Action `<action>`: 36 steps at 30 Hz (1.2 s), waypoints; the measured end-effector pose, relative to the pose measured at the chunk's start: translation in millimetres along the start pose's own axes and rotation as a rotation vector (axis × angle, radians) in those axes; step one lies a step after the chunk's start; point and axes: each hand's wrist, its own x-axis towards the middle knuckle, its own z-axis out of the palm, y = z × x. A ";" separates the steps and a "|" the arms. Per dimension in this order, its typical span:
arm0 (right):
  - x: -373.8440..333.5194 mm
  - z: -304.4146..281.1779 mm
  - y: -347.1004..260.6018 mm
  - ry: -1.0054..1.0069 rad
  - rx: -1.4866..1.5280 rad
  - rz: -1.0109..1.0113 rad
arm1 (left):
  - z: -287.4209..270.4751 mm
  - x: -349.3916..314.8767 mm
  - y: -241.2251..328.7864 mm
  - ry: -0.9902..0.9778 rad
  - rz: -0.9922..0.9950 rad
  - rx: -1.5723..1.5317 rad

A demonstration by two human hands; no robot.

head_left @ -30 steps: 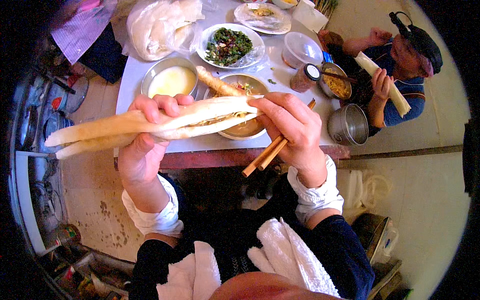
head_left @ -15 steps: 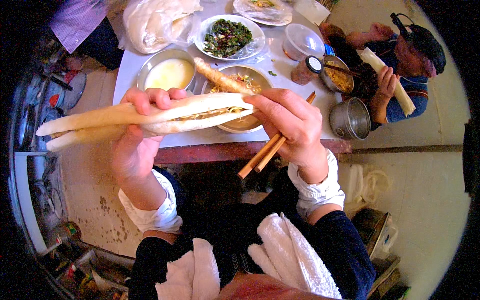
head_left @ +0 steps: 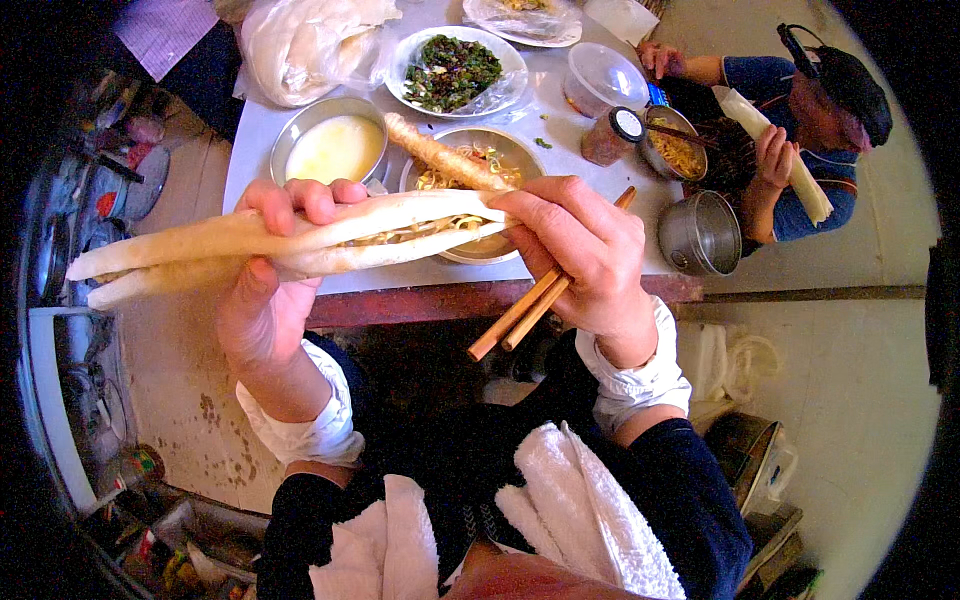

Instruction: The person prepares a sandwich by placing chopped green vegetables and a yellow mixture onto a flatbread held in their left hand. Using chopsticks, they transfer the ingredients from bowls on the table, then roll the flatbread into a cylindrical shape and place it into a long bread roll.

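A long, pale split flatbread [head_left: 370, 215] is held level in front of me, with shredded filling showing in the slit along its right half. My left hand [head_left: 285, 240] grips it around the middle, fingers over the top and thumb beneath. The fingertips of my right hand [head_left: 590, 240] pinch its right end. That same hand also carries a pair of wooden chopsticks [head_left: 520, 315], slanting down to the left. Just behind the bread sits a bowl of shredded food [head_left: 520, 150], partly hidden, with a long browned bread stick [head_left: 440, 155] lying across it.
On the table [head_left: 560, 130] are a bowl of yellowish liquid [head_left: 335, 150], a plate of dark greens [head_left: 450, 75], bagged bread [head_left: 310, 50], a lidded jar [head_left: 612, 138], a clear plastic tub [head_left: 605, 80] and a metal pot [head_left: 700, 235]. To the right, another person holds a rolled flatbread [head_left: 775, 155].
The flatbread has shifted very slightly left and its slit gapes a little more. My grip is unchanged. The other person's far hand has moved down toward the table.
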 end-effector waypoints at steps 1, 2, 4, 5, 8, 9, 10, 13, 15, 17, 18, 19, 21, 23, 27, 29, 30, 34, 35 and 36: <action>-0.4 0.6 0.1 0.000 -0.007 -0.002 | 0.1 -0.6 0.1 -0.001 -0.003 0.007; -0.9 1.2 0.1 -0.001 -0.014 -0.005 | 0.4 -1.0 0.7 -0.002 -0.005 0.015; -2.2 0.9 -1.3 -0.014 -0.009 0.005 | -0.5 -1.7 1.1 0.002 -0.009 0.017; -2.2 0.6 -1.9 -0.021 -0.007 0.010 | -1.8 -1.9 1.2 0.006 -0.011 0.012; -0.8 0.2 -3.2 -0.020 0.008 0.005 | -2.7 -1.1 2.5 0.006 -0.009 0.016; -0.7 -1.3 -5.7 -0.044 0.008 0.039 | -2.5 -0.7 3.2 0.003 -0.007 0.020; 0.1 -3.5 -8.8 -0.067 0.007 0.071 | -2.1 0.3 4.1 0.001 -0.011 0.025; 2.5 -2.7 -6.9 -0.064 -0.001 0.062 | -1.1 3.1 6.6 0.006 -0.025 0.032; 3.9 -1.9 -4.0 -0.053 -0.006 0.036 | -1.5 4.3 7.1 0.019 -0.037 0.023; 3.0 -0.9 -4.0 -0.052 -0.004 0.025 | -2.0 3.8 7.5 0.017 -0.035 0.022; 3.1 -0.4 -4.2 -0.054 0.001 0.024 | -1.9 3.7 7.9 0.016 -0.035 0.022; 1.8 -0.6 -4.7 -0.059 0.003 0.028 | -1.1 3.7 7.3 0.020 -0.034 0.030; -0.3 -2.3 -6.5 -0.079 0.009 0.053 | 0.1 3.8 6.4 0.028 -0.034 0.047; 1.4 -5.2 -8.7 -0.108 0.020 0.090 | -1.5 3.5 6.4 0.027 -0.038 0.049; 2.5 -5.3 -8.4 -0.125 0.005 0.095 | -1.8 4.9 5.4 0.034 -0.048 0.043; 1.2 -6.1 -6.8 -0.135 -0.003 0.086 | -1.7 5.3 5.3 0.023 -0.045 0.044; 0.7 -5.8 -6.2 -0.124 -0.004 0.073 | -1.4 5.5 5.3 0.017 -0.044 0.045; 2.6 -4.0 -3.2 -0.106 -0.007 0.042 | -0.6 6.5 6.5 0.040 -0.049 0.065; 2.8 -3.7 -3.5 -0.108 -0.009 0.041 | -1.2 7.1 6.2 0.039 -0.046 0.058; 3.3 -2.9 -3.5 -0.106 -0.008 0.041 | -1.8 7.4 6.1 0.037 -0.043 0.051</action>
